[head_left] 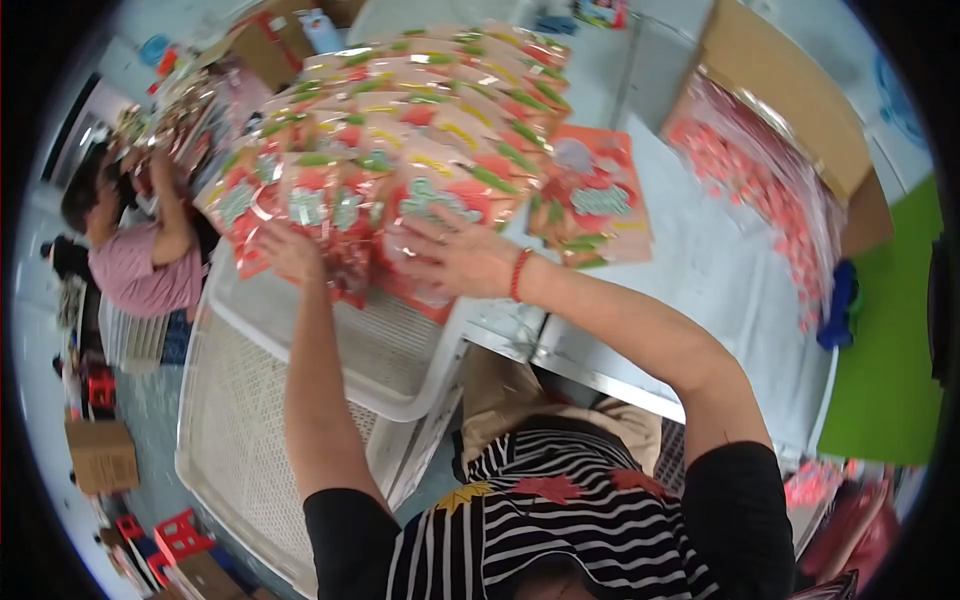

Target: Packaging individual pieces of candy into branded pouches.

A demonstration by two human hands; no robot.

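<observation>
Many glossy red-and-pink plastic pouches (430, 140) with green and yellow prints lie in overlapping rows, filling much of a white plastic tray (400, 385). On the front pouches my right hand (455, 255) rests with spread fingers, palm down, a red bracelet at its wrist. My left hand (290, 252) touches the lower edge of the front pouches further left, its fingers stretched out and somewhat blurred. Right of the tray, a flat stack of similar pouches (595, 195) lies on the metal table (700, 290), apart from both hands.
An open cardboard box (790, 90) at the far right holds a clear bag of small red-and-white pieces (745, 180). A blue tool-like object (842, 305) lies by a green surface (890, 340). Another perforated white tray (240, 430) sits below. A person in pink (150, 260) works at the left.
</observation>
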